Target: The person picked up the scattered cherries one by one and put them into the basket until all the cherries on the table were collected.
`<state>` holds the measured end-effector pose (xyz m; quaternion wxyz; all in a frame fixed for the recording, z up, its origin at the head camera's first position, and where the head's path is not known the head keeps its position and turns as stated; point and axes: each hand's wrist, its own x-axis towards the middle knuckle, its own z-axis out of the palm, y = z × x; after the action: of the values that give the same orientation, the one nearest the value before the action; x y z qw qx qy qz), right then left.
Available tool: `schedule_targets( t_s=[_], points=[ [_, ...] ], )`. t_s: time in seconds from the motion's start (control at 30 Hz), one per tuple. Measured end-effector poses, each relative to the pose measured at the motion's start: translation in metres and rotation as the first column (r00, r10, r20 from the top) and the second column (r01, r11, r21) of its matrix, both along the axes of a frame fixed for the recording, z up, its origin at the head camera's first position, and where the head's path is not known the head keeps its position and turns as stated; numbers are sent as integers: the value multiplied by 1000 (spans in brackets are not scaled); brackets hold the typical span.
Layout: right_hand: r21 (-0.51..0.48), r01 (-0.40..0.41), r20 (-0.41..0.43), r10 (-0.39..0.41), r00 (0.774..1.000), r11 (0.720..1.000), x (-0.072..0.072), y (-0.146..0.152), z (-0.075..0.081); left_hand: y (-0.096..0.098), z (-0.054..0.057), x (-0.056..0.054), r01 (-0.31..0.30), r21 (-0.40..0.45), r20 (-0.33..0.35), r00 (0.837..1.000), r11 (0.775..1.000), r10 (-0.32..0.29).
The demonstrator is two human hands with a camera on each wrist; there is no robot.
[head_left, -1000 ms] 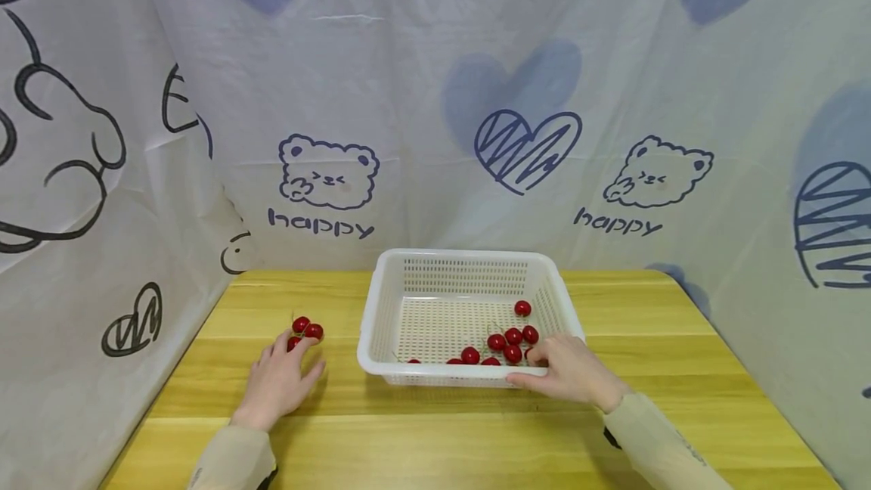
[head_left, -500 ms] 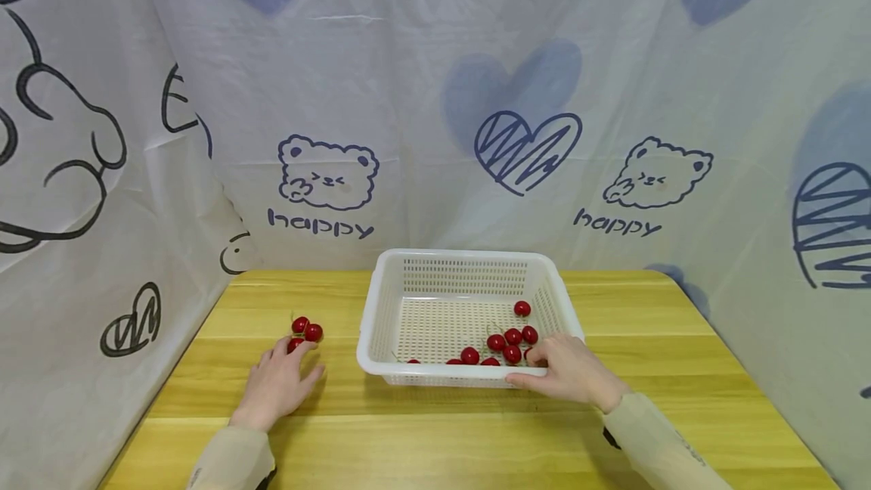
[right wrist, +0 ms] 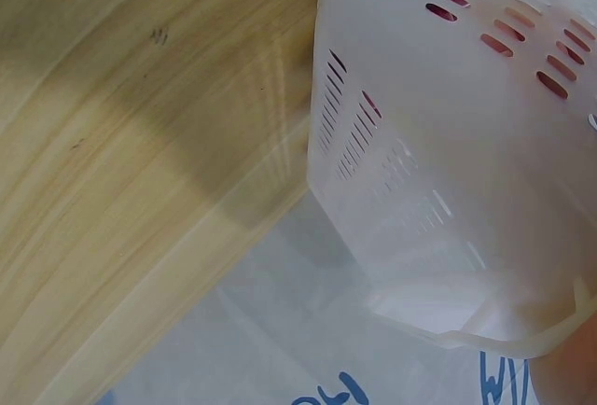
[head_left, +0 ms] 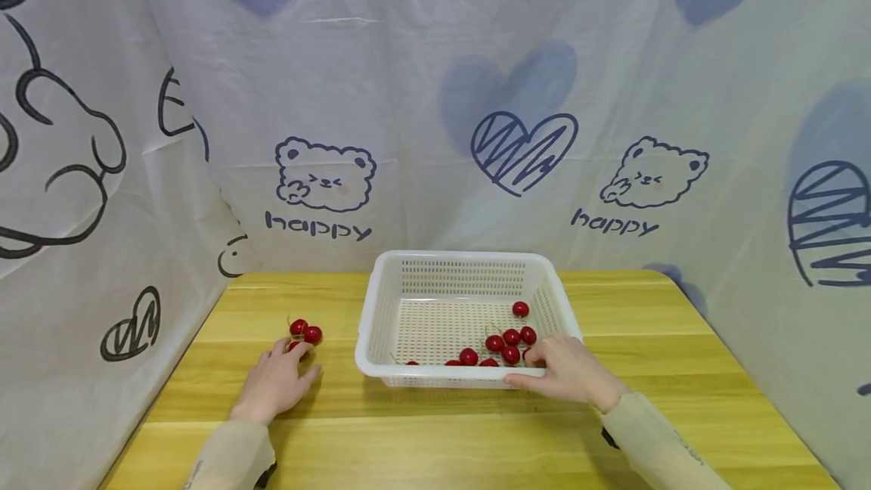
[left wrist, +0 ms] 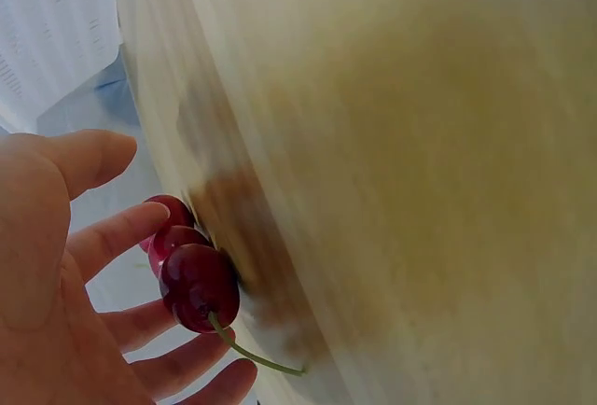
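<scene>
In the head view my left hand is low over the wooden table, its fingers beside a small cluster of red cherries. The left wrist view shows the fingers spread and loosely bent behind a stemmed cherry, with the thumb well apart. The index fingertip touches or nearly touches a cherry behind it. My right hand grips the near right rim of a white plastic basket, thumb outside and fingers inside. Several cherries lie in the basket, mostly near its front right; its front wall partly hides some.
The wooden table bears the basket at its middle and the loose cherries on the left. Behind it and at both sides hangs a pale printed cloth. The basket's slotted outer wall fills much of the right wrist view.
My left fingers have drawn back slightly towards me beside the cherries. The right hand keeps its grip on the basket rim. The head view has shifted a little.
</scene>
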<state>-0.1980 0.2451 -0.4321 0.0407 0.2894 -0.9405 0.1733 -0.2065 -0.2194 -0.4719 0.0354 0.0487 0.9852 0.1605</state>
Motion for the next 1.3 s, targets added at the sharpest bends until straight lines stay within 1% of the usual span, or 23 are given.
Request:
schedule_targets(
  t_s=[0.17,0.33,0.57,0.67,0.93,1.3],
  points=[
    [-2,-7,-9,7,1000,1000,0,0,-1,0,-1,0,1,-5,17,1000,1000,-1],
    [-5,-7,-12,7,1000,1000,0,0,-1,1,-2,0,10,-18,14,1000,1000,-9],
    [-3,-8,-14,8,1000,1000,0,0,1,3,2,3,39,-34,13,999,999,-39],
    [1,-6,-16,6,1000,1000,0,1,1,4,3,4,52,-40,3,999,998,-52],
    [-3,-3,12,3,1000,1000,1,0,1,7,7,6,57,-22,9,998,998,-57],
    [-10,5,28,-5,1000,1000,0,-1,0,11,8,6,65,-21,23,998,998,-64]
  ],
)
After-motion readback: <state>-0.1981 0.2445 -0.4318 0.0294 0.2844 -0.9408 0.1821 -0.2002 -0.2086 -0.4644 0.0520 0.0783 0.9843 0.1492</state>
